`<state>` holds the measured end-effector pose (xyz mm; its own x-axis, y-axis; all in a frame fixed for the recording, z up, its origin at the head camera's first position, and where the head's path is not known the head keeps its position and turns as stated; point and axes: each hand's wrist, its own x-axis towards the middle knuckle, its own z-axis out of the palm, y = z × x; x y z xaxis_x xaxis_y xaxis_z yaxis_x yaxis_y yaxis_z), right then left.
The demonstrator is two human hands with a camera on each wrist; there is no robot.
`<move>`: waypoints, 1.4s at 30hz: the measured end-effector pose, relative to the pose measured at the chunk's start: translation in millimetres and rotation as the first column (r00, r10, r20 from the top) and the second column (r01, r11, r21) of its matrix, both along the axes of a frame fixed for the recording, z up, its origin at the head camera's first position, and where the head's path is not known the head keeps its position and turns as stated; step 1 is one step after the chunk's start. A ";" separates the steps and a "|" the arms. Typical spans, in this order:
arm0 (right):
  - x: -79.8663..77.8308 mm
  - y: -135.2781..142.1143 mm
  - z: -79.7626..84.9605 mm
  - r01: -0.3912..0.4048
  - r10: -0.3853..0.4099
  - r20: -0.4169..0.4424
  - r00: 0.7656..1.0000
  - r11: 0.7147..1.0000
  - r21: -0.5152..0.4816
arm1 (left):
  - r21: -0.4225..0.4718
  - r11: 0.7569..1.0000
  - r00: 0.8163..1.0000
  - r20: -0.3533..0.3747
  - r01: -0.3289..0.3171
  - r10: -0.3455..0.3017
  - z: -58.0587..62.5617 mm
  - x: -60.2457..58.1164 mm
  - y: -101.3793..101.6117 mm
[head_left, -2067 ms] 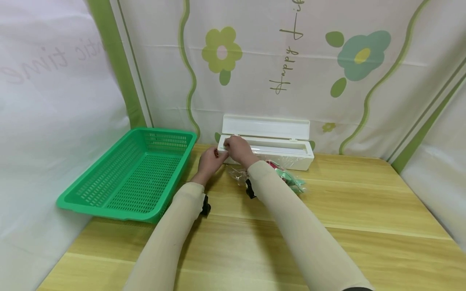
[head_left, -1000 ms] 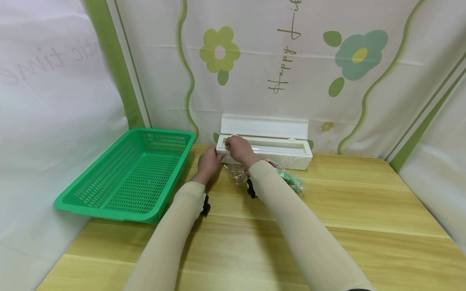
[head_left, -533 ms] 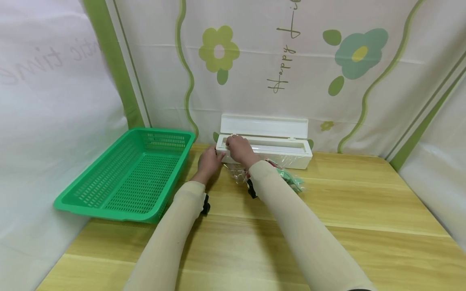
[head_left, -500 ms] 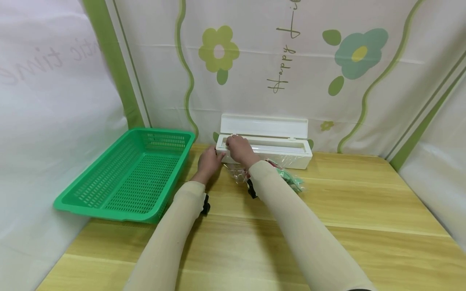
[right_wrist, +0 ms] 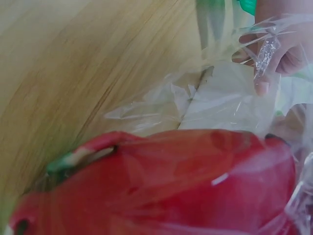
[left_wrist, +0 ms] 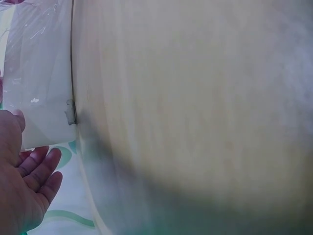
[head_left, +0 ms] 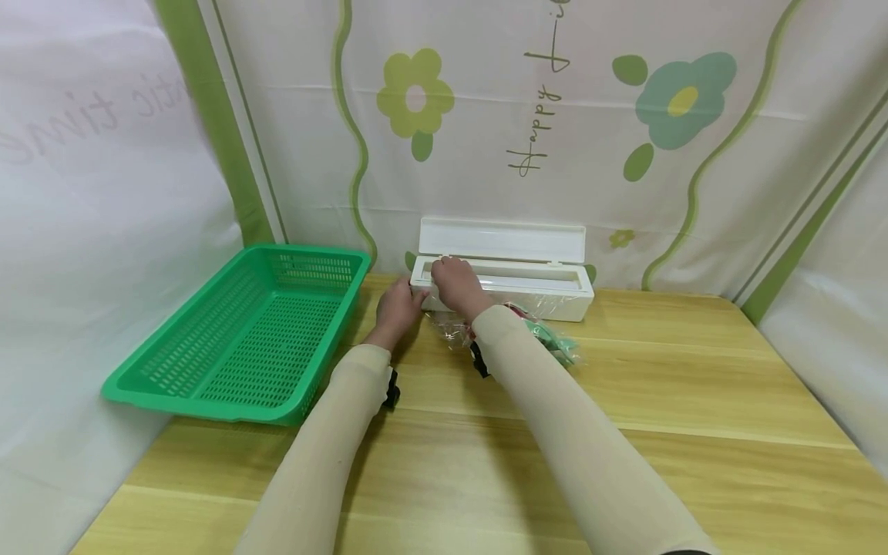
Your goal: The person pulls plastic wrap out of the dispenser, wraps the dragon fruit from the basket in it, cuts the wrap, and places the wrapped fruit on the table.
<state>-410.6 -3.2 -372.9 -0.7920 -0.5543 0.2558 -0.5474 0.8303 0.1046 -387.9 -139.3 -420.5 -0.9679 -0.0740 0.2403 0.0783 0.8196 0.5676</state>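
A long white cling film dispenser [head_left: 534,302] stands against the back curtain with its lid [head_left: 502,240] raised. My left hand [head_left: 398,310] grips its left end; in the left wrist view the thumb lies on the front face and the fingers at the end. My right hand [head_left: 458,287] is bent over the left part of the front rim, fingertips hidden; I cannot tell what they pinch. Clear cling film [right_wrist: 151,105] runs from the dispenser over a red fruit [right_wrist: 195,181] with green-tipped scales, like a dragon fruit. My right forearm partly covers the fruit in the head view.
A green plastic basket [head_left: 331,362] with slotted walls sits on the left side of the wooden table [head_left: 680,385]. Patterned curtains [head_left: 479,139] enclose the back and sides. A black strap mount [head_left: 479,361] shows under the right wrist, another mount [head_left: 392,391] by the left.
The left thumb has shifted slightly away from the right hand, along the dispenser's left end. My right fingers have moved only slightly at the rim. The whole head view has drifted a little.
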 end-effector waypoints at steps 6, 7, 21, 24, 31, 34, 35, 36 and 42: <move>-0.3 9.9 0.3 0.004 -0.004 -0.033 0.999 1.000 -0.001 | -0.014 1.000 1.000 0.004 -0.006 0.006 3.2 1.9 1.6; 0.3 11.4 1.3 0.006 -0.006 -0.030 1.000 1.000 -0.004 | -0.015 1.000 1.000 0.003 -0.008 0.009 3.4 2.1 1.6; 4.9 16.0 15.6 0.082 -0.087 0.067 0.994 0.994 0.073 | -0.015 1.000 1.000 0.000 -0.019 0.019 0.1 0.8 3.6; 4.2 16.6 16.1 0.081 -0.087 0.060 0.994 0.993 0.084 | -0.020 1.000 1.000 -0.004 -0.019 0.019 0.8 1.1 3.8; 5.6 17.2 18.6 0.052 -0.061 0.068 0.996 0.990 0.130 | -0.025 0.999 1.000 -0.014 -0.020 0.019 -0.2 1.1 2.9; 6.0 17.8 21.1 0.043 -0.057 0.087 0.995 0.987 0.152 | -0.024 1.000 1.000 -0.011 -0.016 0.016 -0.3 1.9 2.7; 5.7 18.1 21.9 0.040 -0.056 0.094 0.994 0.986 0.159 | -0.024 1.000 1.000 -0.009 -0.014 0.014 -0.2 2.2 2.8; 5.3 18.6 22.6 0.038 -0.055 0.100 0.993 0.985 0.166 | -0.022 1.000 1.000 -0.007 -0.012 0.012 0.0 2.5 3.0; 1.9 21.5 26.3 0.025 -0.055 0.157 0.986 0.983 0.182 | -0.020 1.000 1.000 0.002 -0.006 0.006 2.5 3.2 4.1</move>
